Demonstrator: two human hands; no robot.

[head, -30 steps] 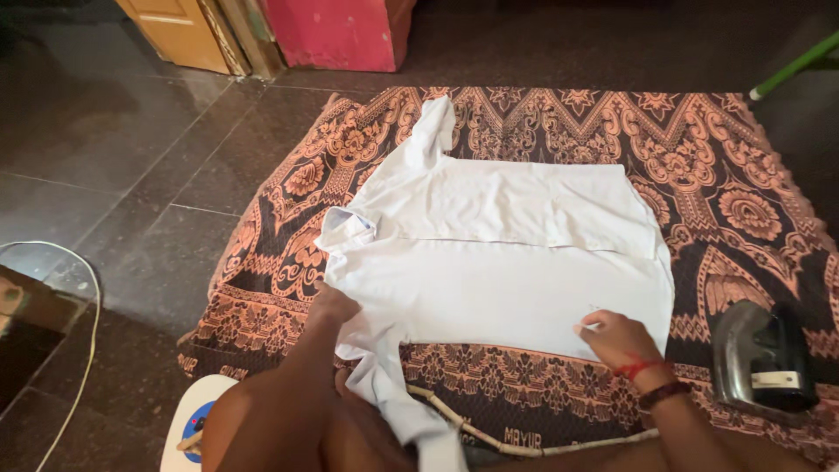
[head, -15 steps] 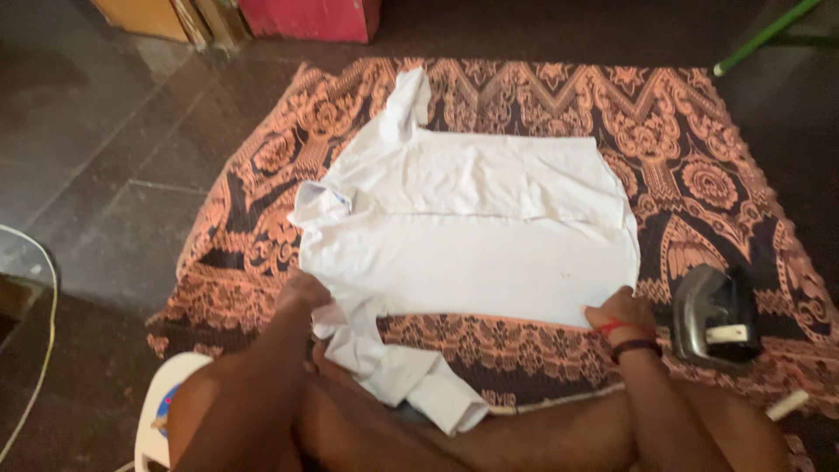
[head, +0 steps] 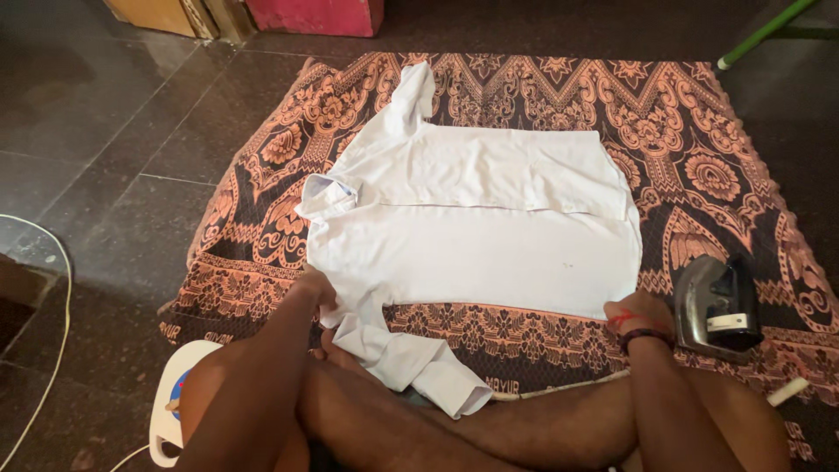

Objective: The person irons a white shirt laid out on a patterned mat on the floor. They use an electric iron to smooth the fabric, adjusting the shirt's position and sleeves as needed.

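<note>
A white shirt (head: 476, 218) lies spread flat on an orange and brown patterned blanket (head: 699, 149) on the floor. My left hand (head: 316, 287) pinches the shirt's near left edge, by the shoulder where a sleeve (head: 411, 363) trails over my crossed legs. My right hand (head: 636, 310), with a red thread and dark band at the wrist, grips the shirt's near right corner at the hem. The collar (head: 325, 190) sits at the left, and the other sleeve (head: 411, 96) points away from me.
A dark clothes iron (head: 717, 306) rests on the blanket just right of my right hand. A white cord (head: 48, 350) curves over the dark tiled floor at left. A white round object (head: 179, 398) lies by my left knee. A pink box (head: 319, 16) and a green pole (head: 765, 33) stand beyond.
The view has shifted while both hands stay on the shirt's near edge. The right hand has moved right to the hem corner beside the iron, and the shirt lies a little flatter.
</note>
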